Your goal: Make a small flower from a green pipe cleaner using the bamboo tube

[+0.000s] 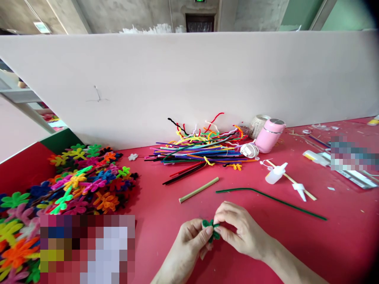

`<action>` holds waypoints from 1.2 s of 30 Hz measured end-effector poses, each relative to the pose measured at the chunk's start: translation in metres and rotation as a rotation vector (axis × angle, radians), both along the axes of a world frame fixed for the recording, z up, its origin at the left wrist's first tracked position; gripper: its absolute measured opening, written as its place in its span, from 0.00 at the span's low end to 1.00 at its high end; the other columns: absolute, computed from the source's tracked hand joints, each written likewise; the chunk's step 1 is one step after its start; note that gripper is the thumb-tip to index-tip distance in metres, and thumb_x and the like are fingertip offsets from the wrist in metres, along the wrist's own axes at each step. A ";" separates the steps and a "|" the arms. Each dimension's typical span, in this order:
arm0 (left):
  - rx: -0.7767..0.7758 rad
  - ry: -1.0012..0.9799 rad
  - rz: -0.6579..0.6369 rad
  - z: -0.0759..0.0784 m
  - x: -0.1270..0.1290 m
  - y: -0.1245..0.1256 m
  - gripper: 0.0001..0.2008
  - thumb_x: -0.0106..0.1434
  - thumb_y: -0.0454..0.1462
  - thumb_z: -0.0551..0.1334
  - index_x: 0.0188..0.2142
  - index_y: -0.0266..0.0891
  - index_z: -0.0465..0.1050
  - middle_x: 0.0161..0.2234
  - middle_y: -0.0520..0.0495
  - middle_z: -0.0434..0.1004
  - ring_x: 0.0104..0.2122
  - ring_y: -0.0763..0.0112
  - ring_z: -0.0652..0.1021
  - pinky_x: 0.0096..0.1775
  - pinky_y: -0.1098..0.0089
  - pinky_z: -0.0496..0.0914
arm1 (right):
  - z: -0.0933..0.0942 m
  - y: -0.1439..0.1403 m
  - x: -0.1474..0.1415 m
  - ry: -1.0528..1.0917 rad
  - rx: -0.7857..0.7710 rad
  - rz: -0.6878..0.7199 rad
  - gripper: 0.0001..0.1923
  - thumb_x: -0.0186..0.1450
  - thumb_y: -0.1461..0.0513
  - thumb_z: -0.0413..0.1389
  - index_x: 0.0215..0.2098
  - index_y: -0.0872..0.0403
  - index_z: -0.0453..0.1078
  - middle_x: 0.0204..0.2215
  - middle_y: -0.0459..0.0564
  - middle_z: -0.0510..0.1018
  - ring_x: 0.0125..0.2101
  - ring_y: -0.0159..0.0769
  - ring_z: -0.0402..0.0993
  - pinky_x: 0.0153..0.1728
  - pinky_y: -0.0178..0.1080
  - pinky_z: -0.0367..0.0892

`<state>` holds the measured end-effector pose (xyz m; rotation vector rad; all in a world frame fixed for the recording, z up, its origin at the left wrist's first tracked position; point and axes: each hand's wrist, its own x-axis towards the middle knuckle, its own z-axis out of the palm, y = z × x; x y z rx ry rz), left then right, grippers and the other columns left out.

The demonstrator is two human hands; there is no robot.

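Hands [189, 238] fingertip-to-fingertip, perhaps, around green loops [216, 236]

The left hand [190, 239] and right hand [244, 228] pinch a dark green flower [216, 236] between them. Just beyond them lie a stick [199, 190] and a green pipe cleaner [276, 198]; farther off, a multicoloured bundle [198, 152]; to their left, a heap of bright flowers [75, 180].
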<state>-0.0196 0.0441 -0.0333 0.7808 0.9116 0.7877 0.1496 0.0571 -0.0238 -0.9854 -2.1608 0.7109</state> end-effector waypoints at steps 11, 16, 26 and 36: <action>0.030 0.069 0.008 -0.004 -0.001 0.002 0.13 0.52 0.43 0.63 0.23 0.33 0.68 0.17 0.54 0.64 0.17 0.83 0.60 0.20 0.77 0.51 | 0.000 0.000 -0.002 -0.058 0.214 -0.099 0.05 0.61 0.65 0.52 0.33 0.52 0.69 0.26 0.48 0.75 0.28 0.34 0.67 0.33 0.38 0.62; 0.019 0.043 0.001 -0.005 -0.002 0.002 0.14 0.52 0.43 0.63 0.23 0.32 0.69 0.16 0.54 0.63 0.16 0.83 0.59 0.20 0.77 0.52 | 0.002 -0.001 -0.003 -0.024 0.174 -0.065 0.04 0.61 0.65 0.52 0.32 0.53 0.69 0.25 0.48 0.74 0.27 0.34 0.67 0.31 0.37 0.62; 0.063 0.020 -0.007 -0.010 -0.001 0.001 0.17 0.50 0.46 0.63 0.22 0.33 0.66 0.17 0.53 0.64 0.14 0.82 0.61 0.19 0.77 0.55 | 0.003 -0.002 -0.006 -0.023 0.074 -0.031 0.04 0.60 0.67 0.49 0.29 0.53 0.63 0.25 0.47 0.71 0.28 0.33 0.66 0.31 0.35 0.61; 0.200 0.166 -0.065 -0.010 -0.004 0.004 0.20 0.50 0.50 0.61 0.23 0.34 0.64 0.17 0.55 0.60 0.16 0.82 0.59 0.19 0.76 0.53 | -0.003 -0.005 -0.008 0.002 0.038 -0.095 0.03 0.59 0.66 0.49 0.29 0.53 0.60 0.25 0.46 0.68 0.28 0.33 0.66 0.30 0.33 0.61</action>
